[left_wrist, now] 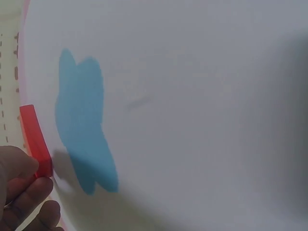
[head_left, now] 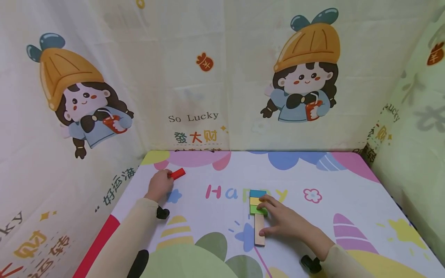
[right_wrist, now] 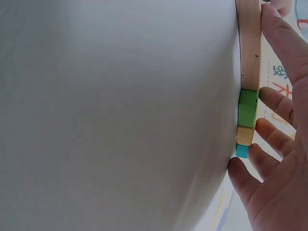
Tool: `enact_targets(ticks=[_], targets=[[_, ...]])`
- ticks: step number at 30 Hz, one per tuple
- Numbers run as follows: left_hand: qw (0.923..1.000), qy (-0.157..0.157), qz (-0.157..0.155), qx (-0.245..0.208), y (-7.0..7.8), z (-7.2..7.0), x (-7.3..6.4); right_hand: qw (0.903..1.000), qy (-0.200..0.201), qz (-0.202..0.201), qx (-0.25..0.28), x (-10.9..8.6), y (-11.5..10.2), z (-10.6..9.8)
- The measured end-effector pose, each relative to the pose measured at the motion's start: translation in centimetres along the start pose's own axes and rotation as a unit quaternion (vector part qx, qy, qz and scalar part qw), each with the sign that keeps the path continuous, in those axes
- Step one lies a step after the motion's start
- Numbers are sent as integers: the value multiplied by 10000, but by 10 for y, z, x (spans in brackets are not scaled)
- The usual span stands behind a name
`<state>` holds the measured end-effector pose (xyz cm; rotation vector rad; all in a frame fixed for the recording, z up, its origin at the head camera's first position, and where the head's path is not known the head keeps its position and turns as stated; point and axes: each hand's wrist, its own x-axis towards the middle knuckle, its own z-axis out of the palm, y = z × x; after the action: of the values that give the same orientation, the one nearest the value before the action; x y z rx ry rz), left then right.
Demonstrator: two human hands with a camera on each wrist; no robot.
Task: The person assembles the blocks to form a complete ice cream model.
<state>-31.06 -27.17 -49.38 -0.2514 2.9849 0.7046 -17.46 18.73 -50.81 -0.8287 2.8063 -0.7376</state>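
Out at the far left of the table, my left hand (head_left: 160, 187) pinches one end of a red block (head_left: 178, 173) between thumb and fingers. In the left wrist view the red block (left_wrist: 34, 134) points away from the fingertips. A column of blocks lies near the middle: blue (head_left: 258, 193), yellow (head_left: 254, 201) and green (head_left: 254, 209), lined up edge to edge, then a long plain wooden block (head_left: 259, 227) running toward me. My right hand (head_left: 286, 220) spreads along the column's right side, thumb at the wooden block, fingertips against the coloured blocks.
The table (head_left: 208, 216) carries a printed cover with "Happy" lettering and coloured shapes. A patterned curtain (head_left: 243, 77) hangs behind it and along both sides. Black straps (head_left: 162, 212) sit on the wrists.
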Motion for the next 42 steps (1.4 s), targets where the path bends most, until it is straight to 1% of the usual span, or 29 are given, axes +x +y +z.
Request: enact_targets(ticks=[3, 7, 11, 14, 21, 27, 29, 34, 37, 42], targets=[[9999, -64, 132, 75, 8, 2, -1, 10000, -3, -8, -19, 0, 0, 0], [9989, -55, 435, 159, 20, 5, -4, 10000, 10, -25, -65, 1, 0, 0], [9978, -85, 635, 187, 31, 10, -5, 10000, -11, -25, -46, 1, -1, -1], [9976, -150, 658, 171, 40, 15, -4, 10000, -23, -9, -24, 1, -2, -1], [9970, -110, 762, 51, 53, 29, -2, 9999, -64, 69, 102, 1, 0, 1], [9957, -268, 763, -454, 63, 39, -1, 9999, -66, 114, 98, 2, 1, 2], [9950, -264, 781, -557, 66, 43, -2, 9999, -62, 118, 97, 1, 3, 3], [9945, -130, 795, -667, 75, 53, -5, 9999, -53, 115, 100, -1, 6, 4], [9941, -124, 801, -722, 82, 57, -8, 9998, -65, 153, 123, -1, 6, 4], [9935, -97, 920, -671, 92, 62, -12, 9995, -106, 176, 227, -2, 7, 4]])
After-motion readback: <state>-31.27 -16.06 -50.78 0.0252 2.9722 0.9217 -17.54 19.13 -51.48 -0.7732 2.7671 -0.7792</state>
